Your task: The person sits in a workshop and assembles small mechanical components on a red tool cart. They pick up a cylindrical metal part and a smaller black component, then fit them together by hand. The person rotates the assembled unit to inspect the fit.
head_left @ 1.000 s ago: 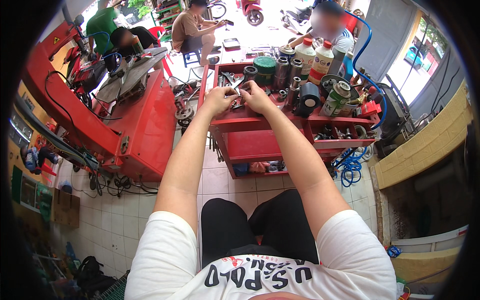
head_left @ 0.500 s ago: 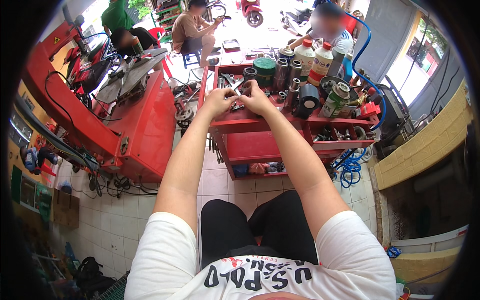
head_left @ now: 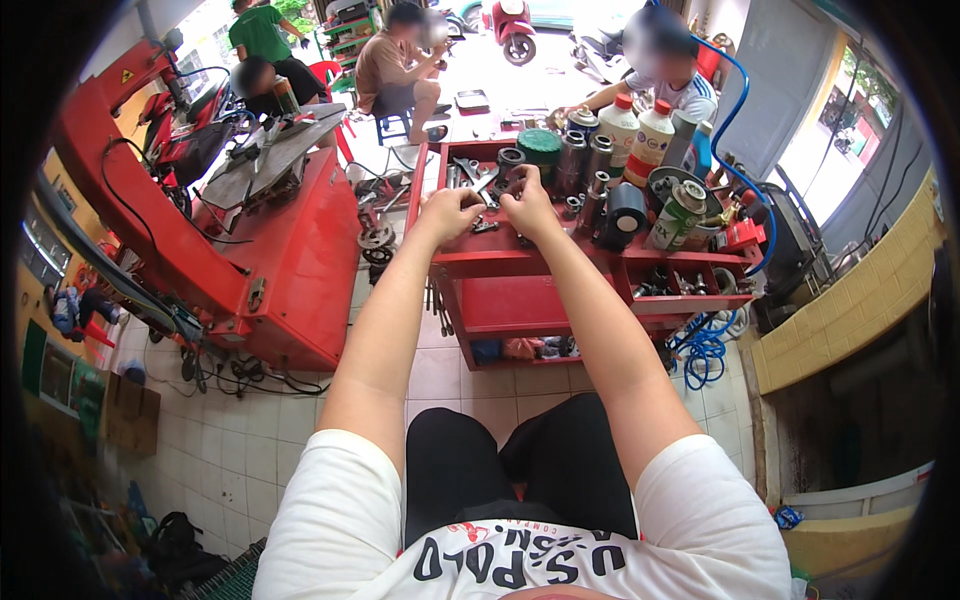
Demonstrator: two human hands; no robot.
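At the frame's upper centre, a silver wrench point(head_left: 486, 181) was seen laid slantwise, with small metal pieces point(head_left: 485, 226) scattered just below.

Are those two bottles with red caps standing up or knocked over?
Standing up: both bottles have their red caps at the top.

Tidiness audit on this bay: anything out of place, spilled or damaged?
Floor clutter: black cables lie tangled by the red machine, and a blue hose sits in loose coils beside the red cart; both look like possible trip hazards. Wrenches lie jumbled near the left hand. No spill or damage visible.
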